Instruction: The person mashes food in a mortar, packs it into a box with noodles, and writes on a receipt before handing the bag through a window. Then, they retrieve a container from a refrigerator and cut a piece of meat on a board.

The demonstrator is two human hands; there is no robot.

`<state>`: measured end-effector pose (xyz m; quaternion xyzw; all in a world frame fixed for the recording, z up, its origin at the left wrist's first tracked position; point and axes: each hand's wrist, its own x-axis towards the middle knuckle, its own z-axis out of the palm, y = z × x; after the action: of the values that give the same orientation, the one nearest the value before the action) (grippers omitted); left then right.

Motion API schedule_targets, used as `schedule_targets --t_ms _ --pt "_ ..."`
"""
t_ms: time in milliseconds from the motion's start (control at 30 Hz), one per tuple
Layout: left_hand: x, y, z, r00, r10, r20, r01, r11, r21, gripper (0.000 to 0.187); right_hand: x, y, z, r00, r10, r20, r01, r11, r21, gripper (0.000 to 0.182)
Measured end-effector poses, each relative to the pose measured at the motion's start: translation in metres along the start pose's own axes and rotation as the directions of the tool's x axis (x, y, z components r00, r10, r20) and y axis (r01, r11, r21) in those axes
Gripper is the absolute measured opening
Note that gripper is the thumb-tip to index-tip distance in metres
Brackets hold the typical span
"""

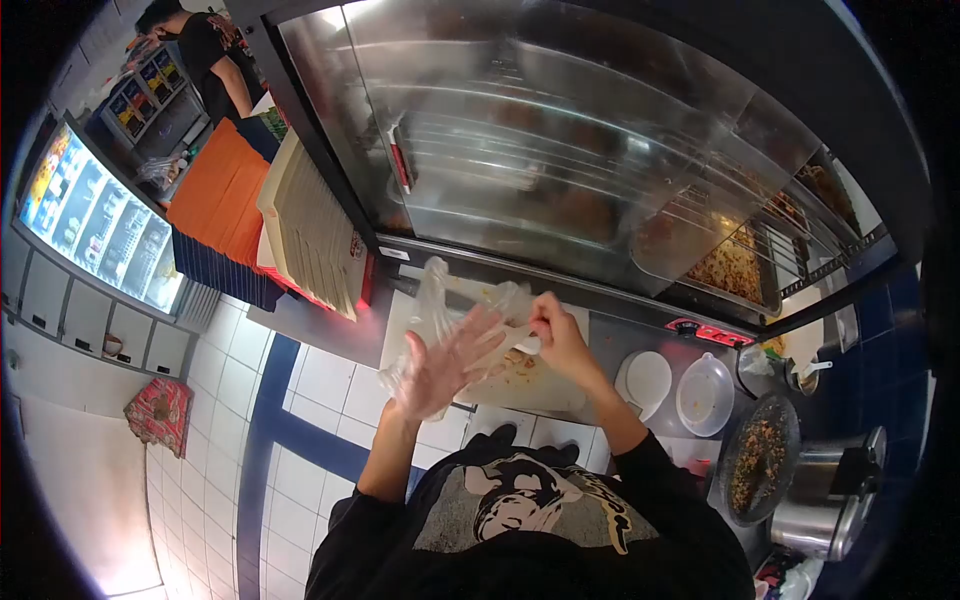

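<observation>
A loose clear plastic glove covers my left hand, which is raised with its fingers spread. Close by on the right, my right hand is closed, its fingers pinching the thin plastic beside the left fingertips. Both hands are over a pale cutting board strewn with brown food crumbs. Something white on the board lies partly behind my right hand, and I cannot make out what it is.
A glass display cabinet with a food tray stands ahead. Stacked white plates, a plastic bowl, a pan of food and a metal pot line the right. Folded boxes and another person are left.
</observation>
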<state>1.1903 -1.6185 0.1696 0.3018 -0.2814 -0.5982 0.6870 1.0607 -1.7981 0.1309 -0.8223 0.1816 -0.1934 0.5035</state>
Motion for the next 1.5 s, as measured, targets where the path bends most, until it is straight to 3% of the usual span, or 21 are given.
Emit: schedule_targets --t_ms 100,233,300,333,433,500,600,667,733,800,833,900,1067,1100,1133,1167,1233,1333,1367,1433,1500 --pt "0.004 0.0 0.0 0.999 0.037 -0.019 -0.039 0.991 -0.124 0.104 -0.011 -0.003 0.006 0.982 0.052 -0.183 -0.034 0.995 0.097 0.02" --pt "0.016 -0.008 0.0 0.987 0.124 -0.103 -0.136 0.983 -0.119 0.101 -0.022 0.004 0.023 0.965 0.165 -0.206 -0.084 0.932 0.352 0.02" --pt "0.022 -0.014 -0.005 0.978 0.179 -0.103 -0.191 0.975 -0.113 0.095 -0.025 -0.001 0.028 0.983 0.183 0.029 -0.164 0.785 0.598 0.017" --pt "0.022 -0.015 -0.005 0.98 0.172 -0.102 -0.183 0.976 -0.115 0.095 -0.024 0.0 0.027 0.982 0.188 0.025 -0.165 0.783 0.6 0.017" --pt "0.014 -0.018 -0.007 0.987 0.116 -0.111 -0.124 0.989 -0.077 0.096 -0.012 0.015 0.024 0.94 0.34 0.005 -0.29 0.793 0.535 0.009" --pt "-0.006 -0.026 -0.012 0.993 0.001 -0.12 -0.006 0.999 -0.04 0.102 0.0 0.044 0.024 0.93 0.301 -0.21 -0.193 0.887 0.419 0.005" --pt "-0.052 -0.066 -0.024 0.986 -0.083 -0.143 0.057 0.983 -0.177 0.089 0.01 0.065 0.034 0.973 0.181 -0.146 -0.114 0.918 0.379 0.006" --pt "-0.075 -0.094 -0.02 0.898 -0.12 -0.424 -0.083 0.898 -0.431 0.079 0.015 0.068 0.05 0.981 0.183 -0.07 -0.15 0.929 0.338 0.005" --pt "-0.091 -0.117 -0.017 0.875 -0.132 -0.466 -0.138 0.854 -0.501 0.072 0.019 0.062 0.064 0.983 0.18 0.026 -0.182 0.963 0.2 0.006" --pt "-0.098 -0.121 -0.017 0.867 -0.176 -0.467 -0.221 0.705 -0.674 0.06 0.025 0.056 0.076 0.985 0.172 0.029 -0.174 0.957 0.233 0.005" --pt "-0.099 -0.119 -0.016 0.864 -0.173 -0.473 -0.229 0.701 -0.675 0.06 0.027 0.055 0.08 0.986 0.165 0.027 -0.166 0.95 0.266 0.004" --pt "-0.101 -0.112 -0.014 0.875 -0.23 -0.427 0.055 0.922 -0.384 0.059 0.036 0.054 0.081 0.979 0.19 0.069 -0.201 0.949 0.243 0.002" --pt "-0.104 -0.13 -0.02 0.833 -0.224 -0.506 -0.054 0.877 -0.477 0.057 0.04 0.059 0.069 0.972 0.184 0.148 -0.201 0.973 0.114 0.014" --pt "-0.103 -0.131 -0.021 0.816 -0.243 -0.525 -0.082 0.85 -0.521 0.054 0.031 0.052 0.066 0.993 0.076 0.087 -0.048 0.957 -0.286 0.023" --pt "-0.096 -0.126 -0.024 0.814 -0.245 -0.527 -0.084 0.848 -0.523 0.054 0.025 0.049 0.063 0.996 -0.049 0.074 0.085 0.763 -0.641 0.032" --pt "-0.083 -0.12 -0.031 0.775 -0.326 -0.542 -0.076 0.803 -0.591 0.051 0.023 0.055 0.062 0.996 -0.042 0.078 0.083 0.764 -0.64 0.032" --pt "-0.065 -0.112 -0.044 0.728 -0.416 -0.545 -0.071 0.746 -0.663 0.048 0.018 0.066 0.062 0.959 0.168 0.228 0.092 0.576 -0.812 0.045" --pt "-0.038 -0.108 -0.067 0.749 -0.423 -0.509 -0.052 0.729 -0.682 0.04 0.032 0.05 0.05 0.921 0.254 0.294 0.046 0.679 -0.733 0.043" --pt "-0.028 -0.106 -0.072 0.731 -0.46 -0.504 -0.015 0.727 -0.686 0.036 0.035 0.039 0.044 0.921 0.254 0.295 0.048 0.677 -0.734 0.043" --pt "-0.008 -0.11 -0.085 0.71 -0.5 -0.496 0.027 0.723 -0.691 0.033 0.039 0.01 0.031 0.925 0.244 0.29 -0.072 0.864 -0.498 0.042" --pt "0.012 -0.116 -0.096 0.731 -0.499 -0.465 0.04 0.712 -0.701 0.027 0.032 0.009 0.032 0.943 0.181 0.28 -0.019 0.868 -0.496 0.041"
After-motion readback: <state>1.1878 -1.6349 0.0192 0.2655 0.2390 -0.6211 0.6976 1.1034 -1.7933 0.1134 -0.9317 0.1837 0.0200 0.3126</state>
